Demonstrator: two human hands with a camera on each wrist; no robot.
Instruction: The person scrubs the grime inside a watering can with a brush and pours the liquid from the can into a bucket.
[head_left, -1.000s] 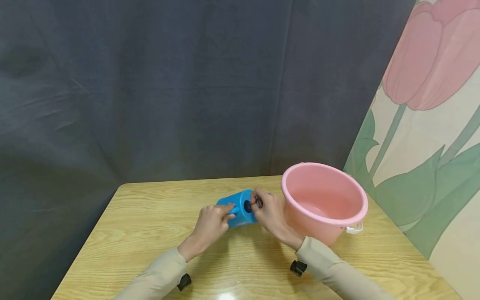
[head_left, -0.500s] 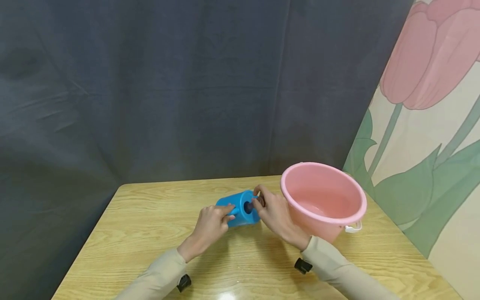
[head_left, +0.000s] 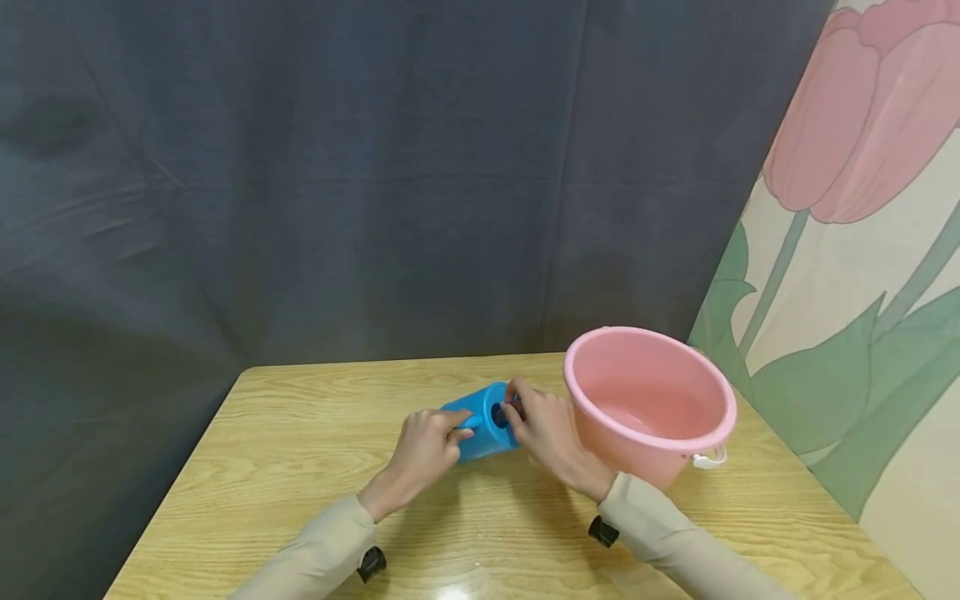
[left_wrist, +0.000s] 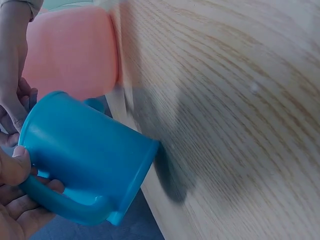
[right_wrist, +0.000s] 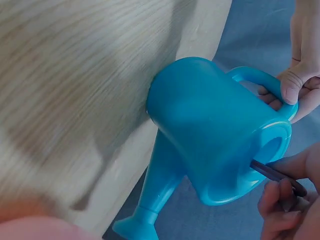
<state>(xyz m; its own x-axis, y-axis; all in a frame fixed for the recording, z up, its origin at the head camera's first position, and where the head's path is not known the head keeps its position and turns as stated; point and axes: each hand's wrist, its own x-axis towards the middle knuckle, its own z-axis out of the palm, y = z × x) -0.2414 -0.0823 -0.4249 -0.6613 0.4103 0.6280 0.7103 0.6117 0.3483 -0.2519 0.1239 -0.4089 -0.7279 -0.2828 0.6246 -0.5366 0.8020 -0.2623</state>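
A blue toy-like watering can (head_left: 480, 448), with a spout and a loop handle, is tilted on its side above the table, its round opening facing right. My left hand (head_left: 423, 446) grips its loop handle (left_wrist: 65, 204). In the right wrist view, my right hand (right_wrist: 295, 195) pinches a slim dark brown stick-like handle (right_wrist: 275, 176) between thumb and fingers. The stick enters the can's opening; its far end is hidden inside. The can's spout (right_wrist: 159, 187) points down and away in that view.
A pink bucket (head_left: 637, 462) with a white handle clip (head_left: 708, 459) stands just right of my right hand. The wooden table (head_left: 315, 425) ends at a dark curtain (head_left: 397, 192) behind. A wall with painted tulips (head_left: 825, 125) is on the right.
Half a second ago the right hand had drawn the dark stick slightly outward; now it has gone deeper into the can. The can has shifted slightly right. The left hand keeps its grip.
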